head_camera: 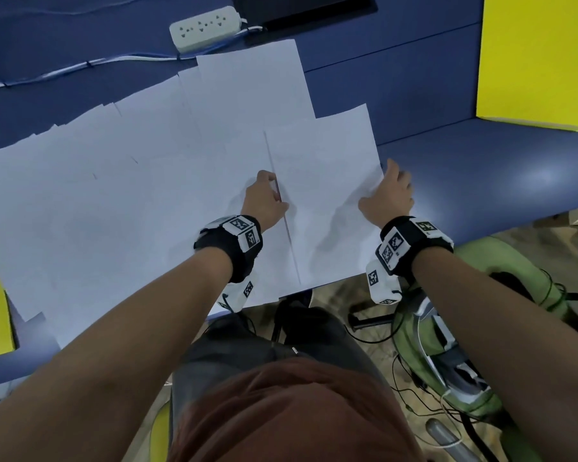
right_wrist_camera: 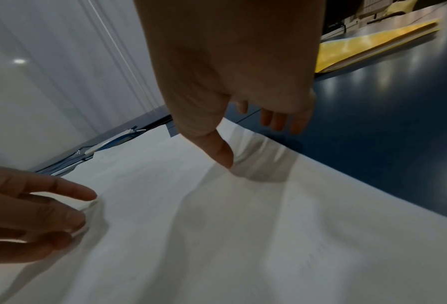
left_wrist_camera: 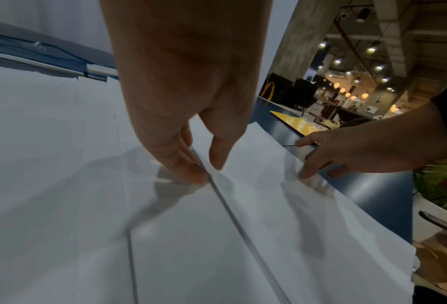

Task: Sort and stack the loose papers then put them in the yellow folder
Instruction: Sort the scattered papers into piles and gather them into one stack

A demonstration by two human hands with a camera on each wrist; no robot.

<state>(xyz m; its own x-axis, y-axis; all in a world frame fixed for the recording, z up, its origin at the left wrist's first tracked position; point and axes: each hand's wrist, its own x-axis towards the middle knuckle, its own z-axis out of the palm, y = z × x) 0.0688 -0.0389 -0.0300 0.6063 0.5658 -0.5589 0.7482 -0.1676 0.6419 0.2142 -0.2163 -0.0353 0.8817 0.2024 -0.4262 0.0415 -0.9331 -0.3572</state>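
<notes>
The left hand point(head_camera: 267, 198) has its grip pinched on the left edge of the top sheet point(head_camera: 327, 195), thumb above and fingers beneath. Across that sheet, the right hand point(head_camera: 389, 195) pinches its right edge, thumb pressing on top. Left of both grips, loose papers point(head_camera: 121, 181) overlap across the blue table point(head_camera: 464, 168). The yellow folder point(head_camera: 534, 61) lies well beyond the right grip.

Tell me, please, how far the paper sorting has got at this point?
Early. Little looks done: white sheets lie fanned across the blue table. In hand: the left hand pinches one edge of a small stack while the right hand grips the opposite edge. Left: gathering the other sheets and filing everything in the yellow folder.
</notes>
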